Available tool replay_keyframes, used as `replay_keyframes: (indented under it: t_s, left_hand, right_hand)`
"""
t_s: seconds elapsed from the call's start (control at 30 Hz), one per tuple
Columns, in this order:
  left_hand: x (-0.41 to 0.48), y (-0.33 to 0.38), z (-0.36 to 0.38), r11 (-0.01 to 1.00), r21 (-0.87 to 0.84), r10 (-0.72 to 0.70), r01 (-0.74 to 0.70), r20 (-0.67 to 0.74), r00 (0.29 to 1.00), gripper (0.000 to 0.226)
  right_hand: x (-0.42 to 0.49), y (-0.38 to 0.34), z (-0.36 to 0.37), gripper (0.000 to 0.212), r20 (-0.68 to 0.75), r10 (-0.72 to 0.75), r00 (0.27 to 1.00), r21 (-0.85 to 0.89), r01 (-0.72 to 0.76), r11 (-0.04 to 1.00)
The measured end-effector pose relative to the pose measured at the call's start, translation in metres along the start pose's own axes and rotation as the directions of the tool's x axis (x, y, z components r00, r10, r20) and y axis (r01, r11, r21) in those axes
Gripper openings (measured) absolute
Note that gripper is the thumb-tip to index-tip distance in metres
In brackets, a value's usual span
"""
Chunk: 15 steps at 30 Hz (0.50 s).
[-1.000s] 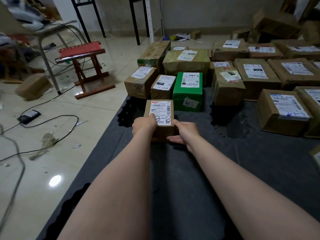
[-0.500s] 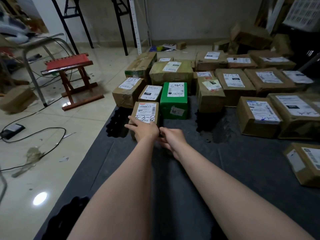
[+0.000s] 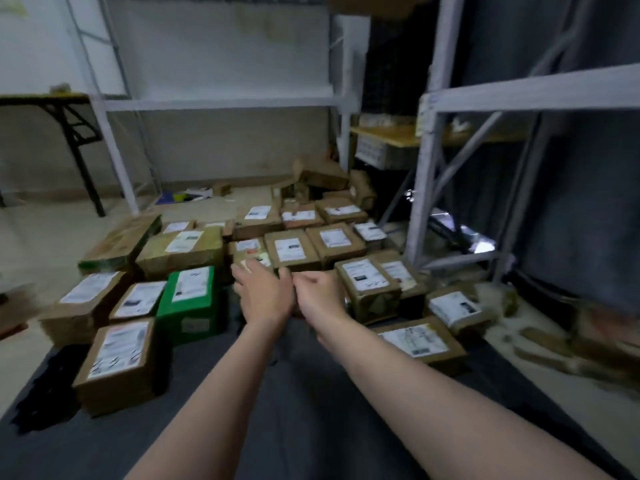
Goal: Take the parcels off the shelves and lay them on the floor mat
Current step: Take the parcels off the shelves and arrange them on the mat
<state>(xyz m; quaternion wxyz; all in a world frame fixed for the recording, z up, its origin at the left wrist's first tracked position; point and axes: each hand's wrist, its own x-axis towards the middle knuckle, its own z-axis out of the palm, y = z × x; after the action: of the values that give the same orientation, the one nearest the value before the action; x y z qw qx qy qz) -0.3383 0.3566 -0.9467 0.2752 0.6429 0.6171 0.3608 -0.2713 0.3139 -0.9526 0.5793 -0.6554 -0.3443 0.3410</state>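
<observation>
Grey floor mat (image 3: 311, 410) holds stiff parcels (image 3: 117, 358), nine to two o'clock; probably light, grip opposite sides. Left hand (image 3: 266, 296) spread, right hand (image 3: 320, 292) loosely curled, both empty.

Left hand (image 3: 265, 299) splayed; right hand (image 3: 320, 295) loosely curled; both arms outstretched.
</observation>
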Motion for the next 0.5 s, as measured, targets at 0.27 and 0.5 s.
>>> replay_keyframes:
  t_s: [0.27, 0.5]
  left_hand:
    - [-0.107, 0.262, 0.061, 0.799, -0.303, 0.576, -0.518, 0.145, 0.804, 0.051]
    - [-0.192, 0.439, 0.058, 0.436, -0.457, 0.870, -0.776, -0.009, 0.494, 0.045]
  right_hand:
    - [-0.026, -0.150, -0.263, 0.023, -0.340, -0.506, 0.793, -0.469, 0.324, 0.822]
    - [-0.076, -0.274, -0.421, 0.024, -0.372, -0.805, 0.461, -0.722, 0.401, 0.564]
